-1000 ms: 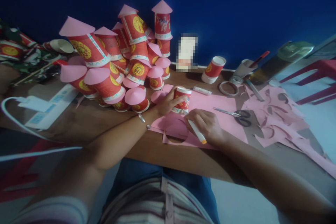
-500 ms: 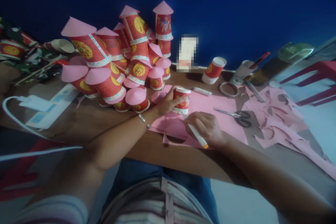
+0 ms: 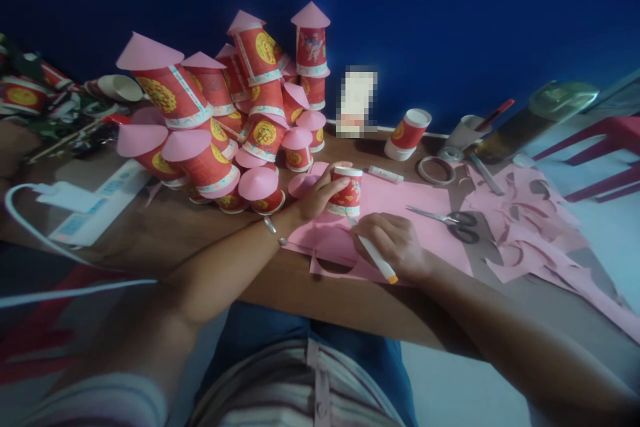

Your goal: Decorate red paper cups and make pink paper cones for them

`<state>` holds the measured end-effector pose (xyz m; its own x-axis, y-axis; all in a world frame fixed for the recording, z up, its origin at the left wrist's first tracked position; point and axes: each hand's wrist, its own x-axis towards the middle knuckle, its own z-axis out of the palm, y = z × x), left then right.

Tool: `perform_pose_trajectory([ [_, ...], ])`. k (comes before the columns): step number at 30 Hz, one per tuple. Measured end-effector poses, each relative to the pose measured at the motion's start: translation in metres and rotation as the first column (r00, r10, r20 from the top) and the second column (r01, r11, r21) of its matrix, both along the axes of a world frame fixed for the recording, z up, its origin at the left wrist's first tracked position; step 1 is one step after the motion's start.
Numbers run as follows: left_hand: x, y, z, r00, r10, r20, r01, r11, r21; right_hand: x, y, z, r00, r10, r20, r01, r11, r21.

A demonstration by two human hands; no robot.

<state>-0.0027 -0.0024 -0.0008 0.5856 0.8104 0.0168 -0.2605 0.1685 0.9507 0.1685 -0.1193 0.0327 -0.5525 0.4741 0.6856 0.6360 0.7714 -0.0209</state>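
Observation:
My left hand (image 3: 314,197) is wrapped round a small red paper cup (image 3: 347,192) that stands upside down on a pink paper sheet (image 3: 395,207). My right hand (image 3: 395,243) pinches a white pen with an orange end (image 3: 376,255), its tip down at the cup's base. A round hole is cut in the pink sheet just below the hands. Behind my left hand rises a pile of red cups topped with pink paper cones (image 3: 235,113).
Scissors (image 3: 447,219) lie on the pink sheet to the right, with pink offcuts (image 3: 525,220) beyond. A glue stick (image 3: 385,174), a tape ring (image 3: 436,169) and another red cup (image 3: 409,133) sit near the blue wall. A white power strip (image 3: 95,207) lies left.
The right hand with the pen has slid slightly along the cup's base. The left hand keeps its hold on the cup.

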Motion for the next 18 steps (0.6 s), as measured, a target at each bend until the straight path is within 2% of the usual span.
perform_pose_trajectory([
  [6,0.0,-0.002,0.005,0.999,0.021,-0.024,-0.02,0.999,0.047,-0.001,0.0,0.0,1.0,0.004,0.006,-0.004,1.0,-0.024],
  [11,0.0,-0.003,0.011,1.0,-0.005,-0.014,0.005,1.0,-0.003,0.0,0.001,-0.003,1.0,0.006,0.028,-0.006,1.0,0.003],
  [18,0.0,0.0,0.006,0.998,0.014,0.056,-0.012,0.999,-0.04,0.008,0.003,-0.008,0.995,0.046,0.091,-0.047,0.999,0.004],
])
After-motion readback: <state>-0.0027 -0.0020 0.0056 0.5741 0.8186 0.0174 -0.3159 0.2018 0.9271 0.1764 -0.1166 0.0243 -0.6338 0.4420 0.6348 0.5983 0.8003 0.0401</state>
